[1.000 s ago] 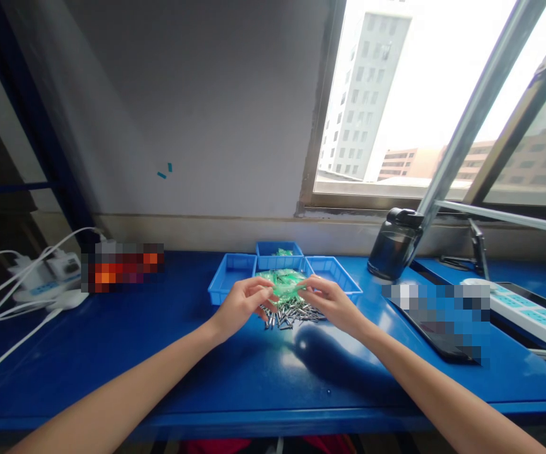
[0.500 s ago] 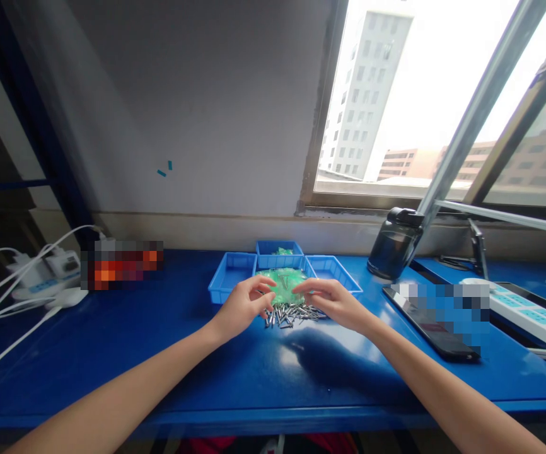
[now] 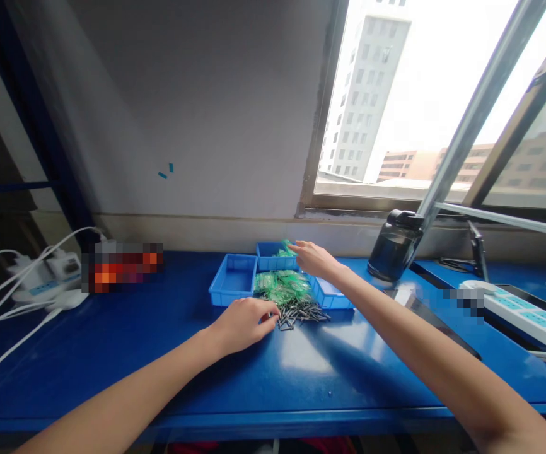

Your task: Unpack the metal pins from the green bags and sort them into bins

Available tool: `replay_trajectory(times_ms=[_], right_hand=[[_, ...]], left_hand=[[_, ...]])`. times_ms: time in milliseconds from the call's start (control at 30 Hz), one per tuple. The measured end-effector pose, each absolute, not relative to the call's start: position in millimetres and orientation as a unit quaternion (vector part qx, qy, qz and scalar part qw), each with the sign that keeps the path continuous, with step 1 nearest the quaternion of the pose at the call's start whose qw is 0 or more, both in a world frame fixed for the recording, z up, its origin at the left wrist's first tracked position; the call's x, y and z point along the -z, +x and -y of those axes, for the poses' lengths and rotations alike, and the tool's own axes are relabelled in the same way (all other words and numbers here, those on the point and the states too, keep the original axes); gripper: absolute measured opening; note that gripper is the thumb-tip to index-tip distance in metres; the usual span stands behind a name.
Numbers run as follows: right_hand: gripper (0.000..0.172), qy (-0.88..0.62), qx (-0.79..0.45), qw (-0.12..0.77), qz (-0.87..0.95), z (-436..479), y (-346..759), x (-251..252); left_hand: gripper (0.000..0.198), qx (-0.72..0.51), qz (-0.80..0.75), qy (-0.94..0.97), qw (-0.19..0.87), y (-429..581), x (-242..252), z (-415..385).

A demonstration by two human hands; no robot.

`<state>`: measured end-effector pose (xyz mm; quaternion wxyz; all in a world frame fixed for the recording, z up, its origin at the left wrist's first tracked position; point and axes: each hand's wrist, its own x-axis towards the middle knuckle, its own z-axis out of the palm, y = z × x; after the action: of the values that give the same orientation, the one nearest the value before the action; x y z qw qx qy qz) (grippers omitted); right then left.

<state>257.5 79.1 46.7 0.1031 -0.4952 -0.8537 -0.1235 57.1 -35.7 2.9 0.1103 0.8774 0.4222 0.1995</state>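
Green bags point(image 3: 282, 285) lie heaped in the middle of the frame, in the head view, between the left bin point(image 3: 228, 298) and the right bin point(image 3: 336, 301). Just below them in the frame, partly touching the heap, is a loose spread of metal pieces point(image 3: 304, 311) on the blue table point(image 3: 183, 378). The back bin point(image 3: 266, 263), above the heap in the frame, holds more green plastic; 1 piece, a raised bag point(image 3: 285, 244), stands up at the fingertips of the right hand point(image 3: 318, 257).

The right hand reaches from the lower right, over the right bin, its fingers stretched toward that bag. They look to be at its edge — whether they clamp it or have let it go, I cannot tell. The left hand point(image 3: 244, 321), left of centre, rests low with thumb and forefinger at the left edge of the metal pieces; whether they pinch 1, I cannot tell.

Thin, slippery plastic could cling to the right fingertips, or the bag could tip over the back bin's rim if released near its edge. The right forearm crosses above the right bin, so a low sweep might knock it. A careless left thumb could scatter the metal pieces.
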Motion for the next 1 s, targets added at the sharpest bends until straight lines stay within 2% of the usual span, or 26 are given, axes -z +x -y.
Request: replay_trajectory(times_ms=[167,300,467,600,700,800,900,1000], right_hand=[[0.031,-0.431,0.101,0.123,0.888,-69,257,-41],[0.025,-0.411,0.075,0.069,0.906,-50,258,-36],[0.022,-0.438,0.136,0.021,0.888,-49,248,-31],[0.023,-0.435,0.156,0.025,0.887,-54,246,-30],[0.023,-0.43,0.168,0.067,0.885,-53,251,-34],[0.022,-0.426,0.148,0.153,0.879,-44,258,-39],[0.019,-0.394,0.06,0.262,0.879,-28,264,-38],[0.014,-0.362,-0.069,0.342,0.864,-8,267,-33]], left_hand=[[0.023,-0.192,-0.416,0.882,0.112,56,0,37],[0.021,-0.177,-0.412,0.887,0.11,58,2,37],[0.018,-0.169,-0.409,0.891,0.103,57,4,35],[0.018,-0.178,-0.396,0.893,0.116,56,7,31],[0.019,-0.184,-0.391,0.893,0.127,56,10,28],[0.017,-0.194,-0.396,0.886,0.145,56,12,25],[0.018,-0.219,-0.422,0.857,0.198,57,10,25],[0.033,-0.261,-0.462,0.8,0.279,58,7,28]])
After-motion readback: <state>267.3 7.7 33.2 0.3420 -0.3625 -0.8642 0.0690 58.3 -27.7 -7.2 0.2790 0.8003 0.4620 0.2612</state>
